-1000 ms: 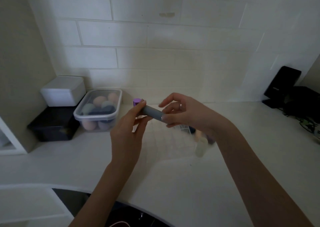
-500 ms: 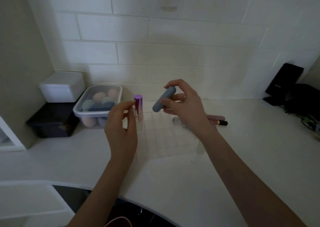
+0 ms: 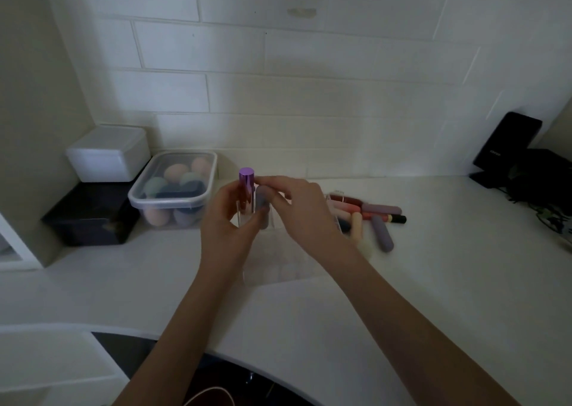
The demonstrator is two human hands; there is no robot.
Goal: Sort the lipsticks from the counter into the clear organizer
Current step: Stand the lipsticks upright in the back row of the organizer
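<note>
Two bare forearms come up from the bottom of the frame over the white bench (image 3: 402, 297), meeting at centre. Left hand (image 3: 226, 220) has its fingers closed round a purple metallic lipstick (image 3: 246, 189), upright, its lower end down inside a rear-left slot of the clear organizer (image 3: 272, 251). Right hand (image 3: 303, 210) pinches a grey lipstick (image 3: 263, 207) from the top, upright, just beside the purple one, lower end in the neighbouring slot; can't tell if it is seated. Both hands cover most of the organizer, so its slots and walls are hard to read; only the near wall shows faintly. Right of centre, partly behind the right wrist, a loose pile of lipsticks (image 3: 368, 217) lies flat on the bench: red, pink, cream, mauve, one with a black end. Left of centre, a clear lidded tub (image 3: 173, 189) of makeup sponges. Further left, a white box (image 3: 108, 155) sits on a black box (image 3: 86, 217). Far right, dark objects (image 3: 507, 148) against the white tiled wall (image 3: 309, 80).
</note>
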